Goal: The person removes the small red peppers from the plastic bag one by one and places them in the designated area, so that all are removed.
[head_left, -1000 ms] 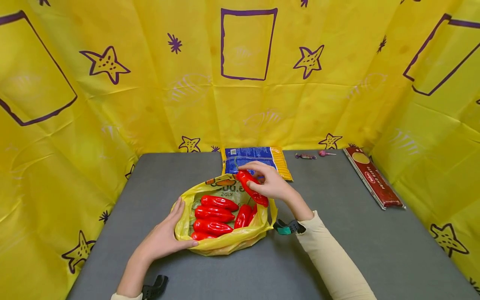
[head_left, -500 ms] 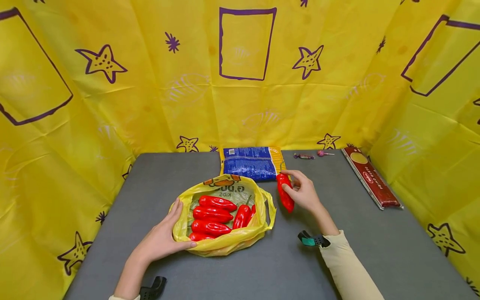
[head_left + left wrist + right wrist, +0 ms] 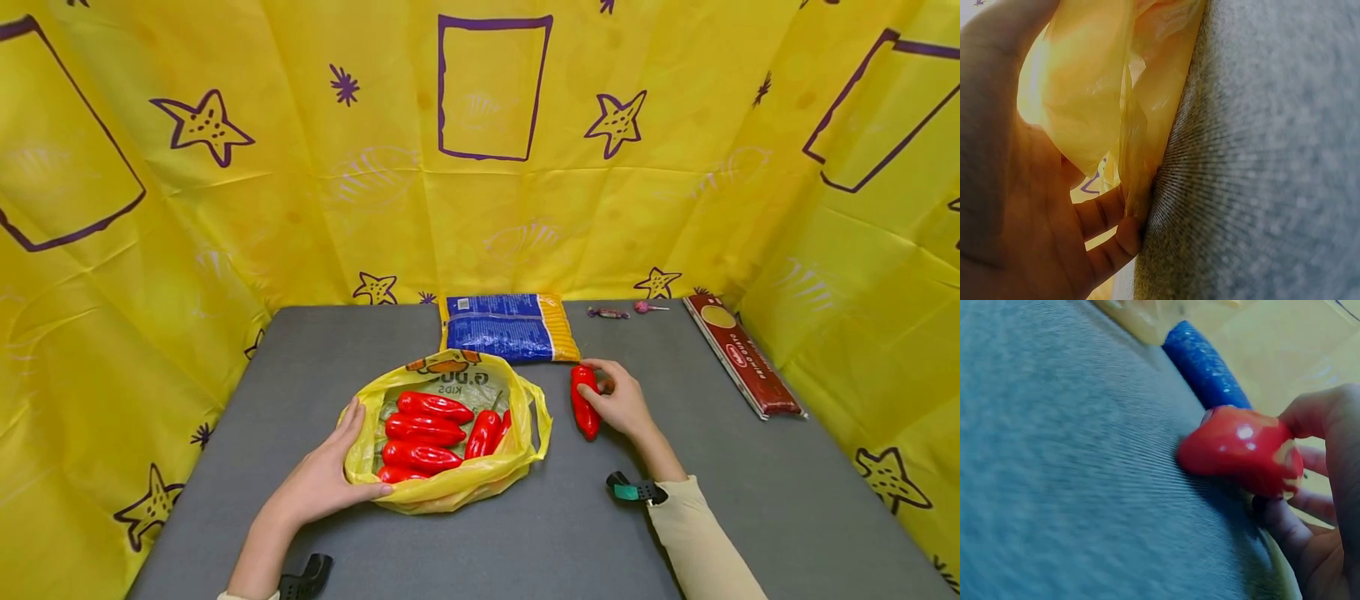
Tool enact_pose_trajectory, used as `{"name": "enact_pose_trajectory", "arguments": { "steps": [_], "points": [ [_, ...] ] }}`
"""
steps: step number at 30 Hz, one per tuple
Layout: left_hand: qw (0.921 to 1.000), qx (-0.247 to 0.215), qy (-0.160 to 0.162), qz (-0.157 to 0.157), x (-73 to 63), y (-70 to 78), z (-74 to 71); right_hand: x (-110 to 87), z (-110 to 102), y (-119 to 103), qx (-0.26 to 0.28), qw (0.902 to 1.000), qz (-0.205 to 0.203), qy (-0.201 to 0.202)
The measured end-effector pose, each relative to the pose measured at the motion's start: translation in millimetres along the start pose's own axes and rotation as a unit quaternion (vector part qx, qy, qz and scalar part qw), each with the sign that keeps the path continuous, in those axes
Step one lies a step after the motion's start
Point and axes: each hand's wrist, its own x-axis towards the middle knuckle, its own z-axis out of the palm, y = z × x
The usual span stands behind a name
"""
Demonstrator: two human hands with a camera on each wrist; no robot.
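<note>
A grey table (image 3: 420,558) bears a yellow bag (image 3: 450,492). A blue packet (image 3: 495,329), sweet (image 3: 608,313) and lollipop (image 3: 642,307) lie along its far edge, a red packet (image 3: 738,354) by the far right corner.

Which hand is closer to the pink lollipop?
Right. The right hand, gripping a red pepper, is in front of the lollipop; the left hand is farther left, holding the yellow bag.

Head: high, facing forward and down over desk (image 3: 465,554)
Left wrist: low, close, facing yellow bag (image 3: 1085,75)
Right wrist: low, close, facing red pepper (image 3: 1235,450)
Shared with head: yellow bag, left wrist; red pepper, right wrist
</note>
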Motion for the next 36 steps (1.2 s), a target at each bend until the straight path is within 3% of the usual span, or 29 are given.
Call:
{"name": "enact_pose_trajectory", "arguments": {
  "steps": [4,9,24,30,36],
  "points": [
    [1.0,0.0,0.001,-0.002,-0.3,0.2,0.4,-1.0,5.9,3.3,0.006,0.9998,-0.015,-0.014],
    [1.0,-0.001,0.002,-0.002,-0.2,0.4,1.5,-2.0,9.1,6.4,0.011,0.9996,-0.026,0.006],
    [1.0,-0.003,0.005,-0.002,-1.1,0.3,2.7,-5.1,10.8,4.4,0.078,0.9955,0.043,-0.032],
    [0.9999,-0.006,0.008,0.004,-1.5,-0.6,3.3,-3.3,10.8,6.1,0.078,0.9941,0.051,-0.055],
    [0.9999,-0.006,0.007,0.005,-1.7,-1.2,3.9,-5.2,11.3,6.9,0.082,0.9938,0.054,-0.053]
  ]
}}
